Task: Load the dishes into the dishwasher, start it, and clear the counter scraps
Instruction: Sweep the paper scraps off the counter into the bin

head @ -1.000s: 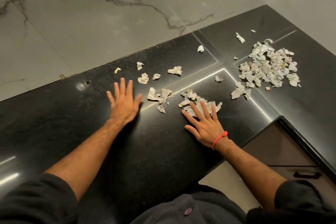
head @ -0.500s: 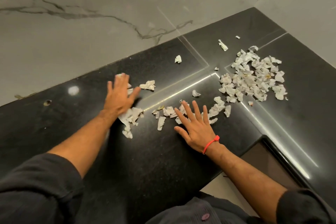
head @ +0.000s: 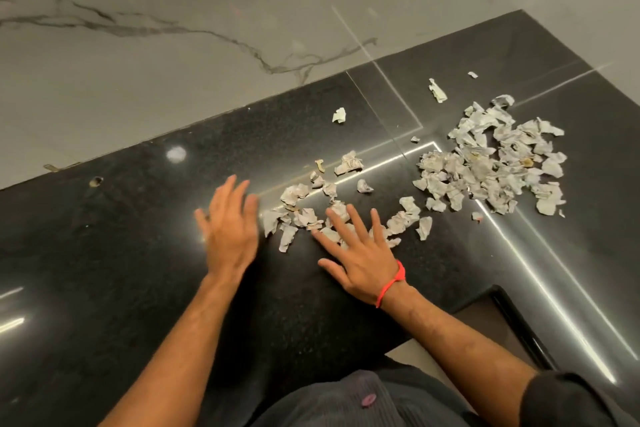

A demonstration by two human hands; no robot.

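Note:
Torn grey paper scraps lie on a black stone counter [head: 138, 253]. A big heap of scraps [head: 491, 163] sits at the right. A smaller loose cluster of scraps [head: 301, 215] lies in the middle. My left hand [head: 230, 229] is flat with straight fingers, just left of that cluster, slightly blurred. My right hand [head: 360, 253], with a red thread at the wrist, lies flat with spread fingers on the cluster's near side, fingertips over several scraps. Single scraps [head: 339, 114] lie farther back.
A grey marble wall [head: 207, 28] runs behind the counter and turns the corner at the right. The counter's front edge steps inward at the lower right, by a dark cabinet front [head: 512, 329]. A small hole [head: 96, 181] marks the counter at the left.
My left hand has swept scraps rightward and back toward me, bunching them against the cluster at my right hand. The right hand has stayed flat on the scraps.

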